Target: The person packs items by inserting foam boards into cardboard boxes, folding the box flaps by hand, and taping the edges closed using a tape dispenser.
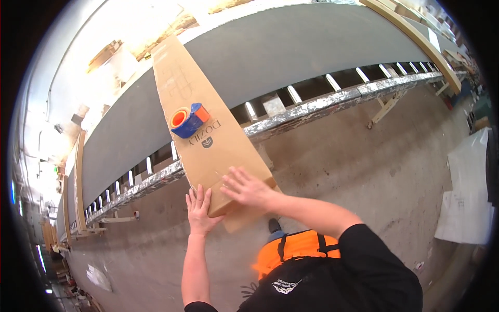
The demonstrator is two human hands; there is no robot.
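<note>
A long, narrow cardboard box (223, 151) lies across the conveyor, its near end jutting out over the front rail toward me. My left hand (201, 212) is against the left side of that near end, fingers stretched out and pointing away from me. Flat on the top near the end edge rests my right hand (247, 187), with its fingers spread. Below the hands a loose-looking cardboard flap (241, 219) hangs at the box's end, slightly blurred. On top of the box, farther off, sits a blue tape dispenser (186, 128) with an orange-cored roll and an orange part.
The conveyor has a dark grey belt (312, 44), short metal rollers (294, 94) and a worn metal rail (322, 106). Long narrow brown pieces (416, 41) lie across it at both sides. White wrapped material (465, 192) stands at right; crumpled plastic (99, 278) lies on the floor.
</note>
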